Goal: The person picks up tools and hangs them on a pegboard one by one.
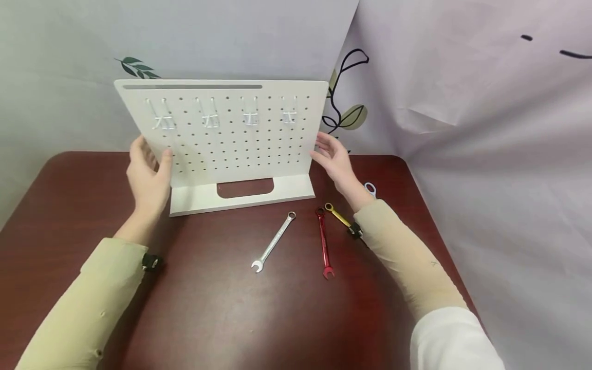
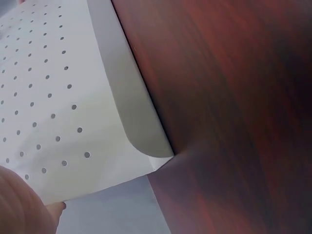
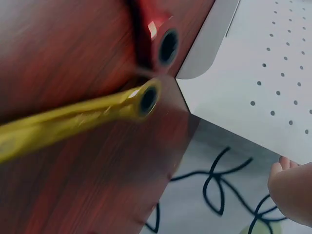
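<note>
A white pegboard (image 1: 240,139) with rows of small holes stands upright on its flat base, which has a cut-out at the front. Several white wire hooks (image 1: 210,119) hang across its upper part. My left hand (image 1: 149,177) grips the board's left edge, thumb on the front face and the other fingers behind. At the opposite edge my right hand (image 1: 334,159) holds the side, its thumb toward the front and its fingertips partly hidden behind the board. In the right wrist view, that hand's fingers (image 3: 290,183) show at the board's edge.
On the dark red table (image 1: 208,298), a silver wrench (image 1: 274,242) and a red wrench (image 1: 324,241) lie in front of the base. A yellow wrench (image 1: 339,216) and a light blue loop handle (image 1: 370,189) lie by the right forearm. Patterned cloth (image 1: 416,77) hangs behind.
</note>
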`<state>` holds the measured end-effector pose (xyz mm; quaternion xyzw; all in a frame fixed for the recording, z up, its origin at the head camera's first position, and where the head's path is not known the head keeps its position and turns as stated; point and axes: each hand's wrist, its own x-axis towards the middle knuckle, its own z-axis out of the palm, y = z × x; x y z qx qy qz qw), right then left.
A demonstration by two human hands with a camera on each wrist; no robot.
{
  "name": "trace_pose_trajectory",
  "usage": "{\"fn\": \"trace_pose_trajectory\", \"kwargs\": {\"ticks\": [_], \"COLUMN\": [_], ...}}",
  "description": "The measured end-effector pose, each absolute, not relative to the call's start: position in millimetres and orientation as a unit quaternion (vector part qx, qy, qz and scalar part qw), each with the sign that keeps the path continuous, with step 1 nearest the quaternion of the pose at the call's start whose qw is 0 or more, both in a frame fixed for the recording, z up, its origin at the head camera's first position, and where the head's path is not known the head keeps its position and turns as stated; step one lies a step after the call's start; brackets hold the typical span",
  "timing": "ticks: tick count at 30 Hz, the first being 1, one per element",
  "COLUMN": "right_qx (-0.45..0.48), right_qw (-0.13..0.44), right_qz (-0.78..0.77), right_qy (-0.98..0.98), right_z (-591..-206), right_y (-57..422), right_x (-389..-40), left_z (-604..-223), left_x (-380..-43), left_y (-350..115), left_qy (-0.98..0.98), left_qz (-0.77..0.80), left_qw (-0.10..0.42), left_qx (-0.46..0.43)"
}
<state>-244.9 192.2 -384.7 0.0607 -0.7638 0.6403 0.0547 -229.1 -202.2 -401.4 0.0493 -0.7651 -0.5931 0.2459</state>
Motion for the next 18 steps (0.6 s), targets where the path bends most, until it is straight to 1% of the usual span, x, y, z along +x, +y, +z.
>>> {"fn": "trace_pose_trajectory", "kwargs": {"ticks": [10, 14, 18], "right_qx": [0.031, 0.021, 0.013], "right_qw": [0.08, 0.082, 0.076], "right_qz": [0.653, 0.653, 0.656], "right_qy": [-0.753, -0.753, -0.751], "right_z": [-384.2, -383.8, -384.1], "right_y": [228.4, 236.0, 238.3], "right_x": [-230.7, -228.0, -226.2], "left_z": [-401.2, -397.2, -389.3], "left_x": [-235.8, -240.4, -244.1], "left_y": [-170.6, -167.1, -174.1], "left_qy": [-0.779, -0.787, -0.81], "left_qz": [-0.586, -0.582, -0.556], "left_qw": [0.224, 0.2, 0.183], "left_qx": [-0.027, -0.032, -0.027]}}
